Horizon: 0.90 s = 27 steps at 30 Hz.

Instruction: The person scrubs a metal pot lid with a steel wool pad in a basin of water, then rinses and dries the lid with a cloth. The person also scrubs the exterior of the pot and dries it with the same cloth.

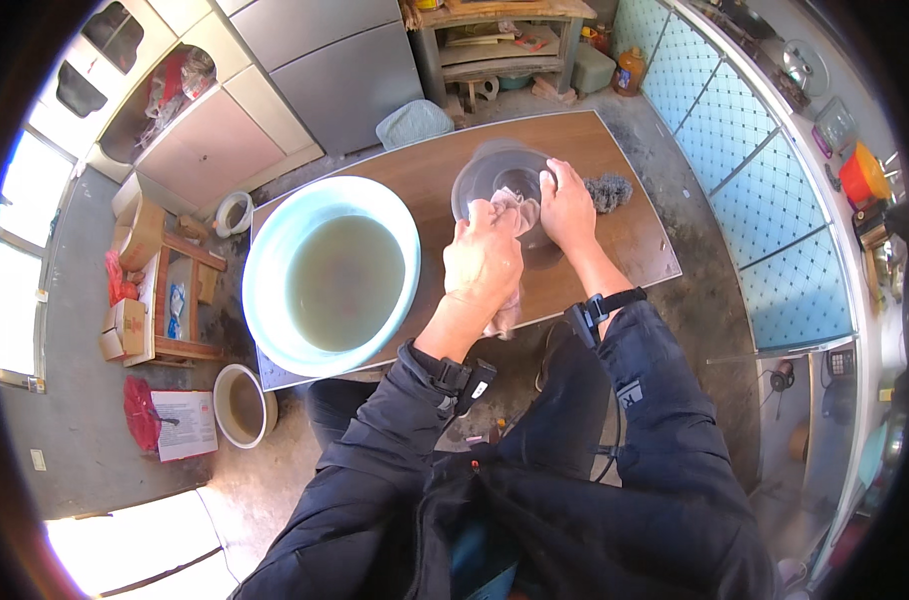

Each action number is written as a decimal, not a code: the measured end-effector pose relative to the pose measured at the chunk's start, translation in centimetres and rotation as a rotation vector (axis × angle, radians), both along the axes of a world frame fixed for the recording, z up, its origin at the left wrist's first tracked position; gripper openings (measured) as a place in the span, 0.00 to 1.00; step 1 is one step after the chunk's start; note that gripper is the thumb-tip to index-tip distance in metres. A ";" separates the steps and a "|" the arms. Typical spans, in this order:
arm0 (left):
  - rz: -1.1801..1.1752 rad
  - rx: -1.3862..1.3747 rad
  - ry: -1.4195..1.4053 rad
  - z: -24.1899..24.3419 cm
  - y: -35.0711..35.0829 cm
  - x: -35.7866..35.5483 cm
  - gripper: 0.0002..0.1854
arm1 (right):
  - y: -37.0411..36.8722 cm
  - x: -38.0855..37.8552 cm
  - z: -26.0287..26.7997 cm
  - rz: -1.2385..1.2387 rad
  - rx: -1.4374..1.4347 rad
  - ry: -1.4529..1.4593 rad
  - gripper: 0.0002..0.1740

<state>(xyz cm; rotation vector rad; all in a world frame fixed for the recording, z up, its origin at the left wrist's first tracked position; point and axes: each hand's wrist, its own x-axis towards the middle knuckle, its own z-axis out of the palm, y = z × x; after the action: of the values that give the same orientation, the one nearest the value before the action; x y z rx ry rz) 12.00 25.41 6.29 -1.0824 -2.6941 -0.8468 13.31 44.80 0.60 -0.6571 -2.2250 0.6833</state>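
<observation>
On the brown table (439,169) lies a round, see-through lid or shallow bowl (473,169), somewhat blurred. My left hand (484,255) grips a pinkish cloth (526,214) against its inner surface, and the cloth's tail hangs near the table's front edge. My right hand (568,206) holds the right rim of the round piece. A grey scouring pad of wire or mesh (609,193) rests just right of my right hand. Left of my hands stands a large pale-blue basin (402,300) holding cloudy water (346,281).
A greenish padded stool (415,124) stands behind the table. On the floor at the left are a white bucket of murky liquid (268,405), a small white pail (235,215) and a wooden rack (192,349). Blue-tiled cabinets (777,202) run along the right.
</observation>
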 end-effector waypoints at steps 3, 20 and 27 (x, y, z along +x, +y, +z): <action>-0.010 -0.136 0.040 0.7 0.2 -3.0 0.13 | 0.2 0.0 -0.2 0.025 0.018 0.003 0.20; 0.012 -0.170 -0.330 0.2 -0.2 -3.0 0.23 | 0.1 -0.4 -1.6 -0.035 0.056 0.013 0.19; -0.239 0.243 -0.624 1.1 -4.2 0.6 0.23 | 2.9 -0.7 -0.6 0.123 -0.101 0.130 0.31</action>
<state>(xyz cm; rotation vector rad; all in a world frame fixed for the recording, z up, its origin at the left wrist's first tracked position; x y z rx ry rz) 12.58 21.24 7.37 -1.2607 -2.8250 -1.7593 12.65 47.67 -0.02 -0.5131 -2.1346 0.8797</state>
